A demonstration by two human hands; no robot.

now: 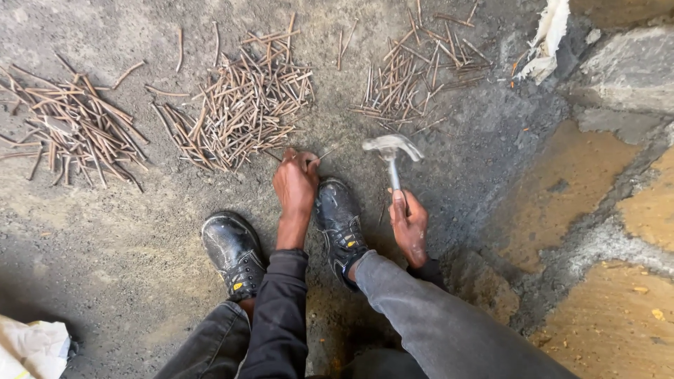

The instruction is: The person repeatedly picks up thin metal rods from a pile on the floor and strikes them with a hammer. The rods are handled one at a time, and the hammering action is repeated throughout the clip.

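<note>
I am crouched over a rough concrete floor. My left hand [295,181] pinches a single rusty nail [324,152] between its fingertips, just ahead of my right shoe [340,223]. My right hand [409,226] grips the handle of a claw hammer, whose metal head [390,147] hovers slightly right of the nail and apart from it. My left shoe [235,253] sits further left. Three heaps of rusty nails lie beyond the hands: a left heap [74,128], a middle heap [242,105] and a right heap [414,70].
A torn white scrap [546,38] lies at the top right beside grey stone blocks [628,67]. Yellow-stained ground [583,168] runs along the right side. Crumpled white paper [31,347] sits at the bottom left corner.
</note>
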